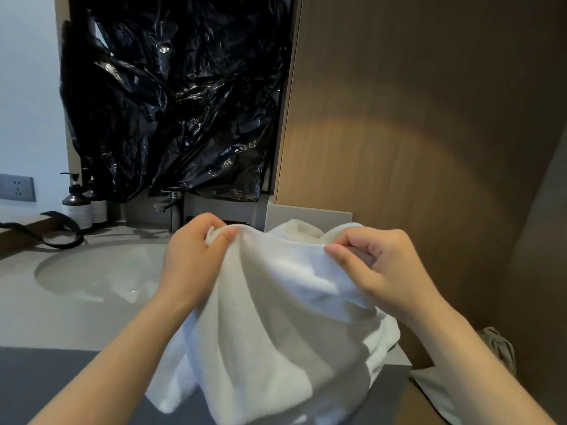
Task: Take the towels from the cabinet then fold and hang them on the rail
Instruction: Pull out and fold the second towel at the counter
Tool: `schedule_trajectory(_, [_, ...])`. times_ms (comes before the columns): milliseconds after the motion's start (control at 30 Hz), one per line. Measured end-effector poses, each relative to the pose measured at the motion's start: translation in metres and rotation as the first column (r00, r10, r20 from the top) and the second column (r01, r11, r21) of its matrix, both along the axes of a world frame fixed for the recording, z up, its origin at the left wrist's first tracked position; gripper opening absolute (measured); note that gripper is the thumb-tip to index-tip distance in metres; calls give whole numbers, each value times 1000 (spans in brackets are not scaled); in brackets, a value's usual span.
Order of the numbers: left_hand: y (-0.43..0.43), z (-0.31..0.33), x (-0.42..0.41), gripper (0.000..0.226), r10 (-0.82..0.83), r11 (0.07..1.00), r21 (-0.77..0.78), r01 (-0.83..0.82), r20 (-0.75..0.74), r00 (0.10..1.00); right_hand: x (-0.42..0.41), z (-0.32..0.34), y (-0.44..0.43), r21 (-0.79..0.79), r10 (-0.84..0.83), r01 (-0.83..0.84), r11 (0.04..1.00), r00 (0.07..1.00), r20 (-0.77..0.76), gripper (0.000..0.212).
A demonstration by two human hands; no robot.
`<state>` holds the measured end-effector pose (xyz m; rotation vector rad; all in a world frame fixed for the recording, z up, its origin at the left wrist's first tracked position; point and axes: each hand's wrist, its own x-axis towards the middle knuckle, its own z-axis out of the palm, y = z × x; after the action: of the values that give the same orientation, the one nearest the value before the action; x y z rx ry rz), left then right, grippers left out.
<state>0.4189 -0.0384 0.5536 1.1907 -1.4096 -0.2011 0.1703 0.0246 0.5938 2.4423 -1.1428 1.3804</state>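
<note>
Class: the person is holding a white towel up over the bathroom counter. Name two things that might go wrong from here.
The left hand and right hand only pinch the white terry towel by its top edge, so it may slip and bunch. Its lower folds hang beside the round grey sink and might dip in, possibly getting damp.

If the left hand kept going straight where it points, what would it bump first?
Probably the crinkled black plastic sheet behind the pale grey sink. The left hand, pinching the white fluffy towel, aims just right of the grey metal tap, though depth is unclear.
</note>
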Motion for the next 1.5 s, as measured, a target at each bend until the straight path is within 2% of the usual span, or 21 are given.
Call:
schedule_trajectory(33, [4,1,-3,3,-26,999,26,26,38,999,4,-1,-5,7,-27,27,1000,999,-18,24])
schedule_trajectory(133, [24,5,-13,37,-138,988,-42,145,141,980,12,1,-10,-5,-8,8,1000,1000,8,24])
schedule_trajectory(200, [38,12,-22,37,-307,941,-92,326,178,935,19,3,-8,-11,72,-71,997,997,17,20])
schedule_trajectory(267, [47,12,-29,30,-456,885,-26,466,167,874,26,4,-5,-13,122,-122,992,992,33,23])
schedule_trajectory(300, [51,11,-32,24,-480,874,4,487,165,861,28,4,-4,-5,139,-139,990,989,52,24])
schedule_trajectory(367, [51,9,-33,12,-485,872,-4,489,124,866,28,4,-2,23,161,-163,986,984,78,20])
schedule_trajectory(433, [49,7,-30,22,-498,866,-52,498,0,867,23,3,-1,64,161,-166,984,984,82,21])
schedule_trajectory(533, [39,7,-23,22,-469,882,-92,461,-104,877,7,2,-3,125,119,-124,984,992,45,39])
schedule_trajectory(667, [14,4,-4,18,-273,959,-92,267,-63,960,-16,3,1,82,5,-1,997,998,-56,46])
schedule_trajectory(767, [-9,2,13,24,-63,997,-41,61,-48,997,-27,10,6,14,-37,38,999,999,-28,49])
schedule_trajectory(867, [-17,5,12,23,-20,999,32,19,34,999,-27,16,9,-15,-30,30,999,1000,-6,45])
schedule_trajectory(967, [-4,9,-3,3,-69,996,55,64,83,994,-23,16,4,-33,-91,91,995,996,3,42])
schedule_trajectory(1067, [19,10,-19,32,-81,992,-91,92,113,990,-15,15,-1,-14,-108,108,994,994,3,42])
schedule_trajectory(1133, [38,16,-31,36,-169,957,-207,201,160,973,-7,15,-1,-17,-79,79,997,997,-4,40])
schedule_trajectory(1200, [49,19,-41,37,-327,911,-196,362,189,926,1,16,0,-10,-39,39,999,999,2,38])
schedule_trajectory(1267, [51,21,-47,38,-538,832,-68,550,139,831,8,17,3,5,0,0,1000,1000,29,36])
schedule_trajectory(1333, [49,18,-49,26,-676,737,64,673,54,735,12,18,5,19,21,-21,1000,999,43,33])
schedule_trajectory(1367, [47,15,-49,22,-686,726,77,683,18,728,12,17,6,27,21,-22,999,999,33,32])
schedule_trajectory(1500, [39,10,-42,26,-595,801,-21,599,-143,791,0,15,7,137,4,-2,991,1000,-12,34])
